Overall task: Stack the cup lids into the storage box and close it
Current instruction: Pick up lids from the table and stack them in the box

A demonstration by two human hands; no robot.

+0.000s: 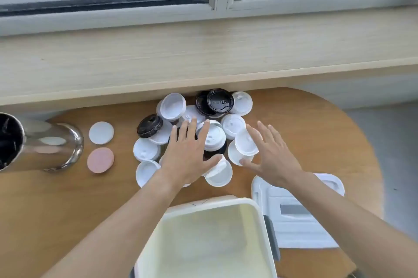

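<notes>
A heap of several white and black cup lids (pixel 172 106) lies on the wooden table (pixel 316 132) near its far edge. My left hand (pixel 187 153) is spread flat over the middle of the heap, fingers apart, holding nothing. My right hand (pixel 273 153) hovers open at the heap's right side, its thumb touching a white lid (pixel 245 143). The open white storage box (pixel 255 205) stands empty at the near edge, between my forearms. Its white box lid (pixel 294 221) lies flat on the table to the box's right, partly under my right forearm.
A shiny metal tumbler (pixel 56 144) lies at the left. Beside it lie a white round coaster (pixel 101 132) and a pink one (pixel 100 160). A pale wooden ledge (pixel 203 60) and window frame run behind the table.
</notes>
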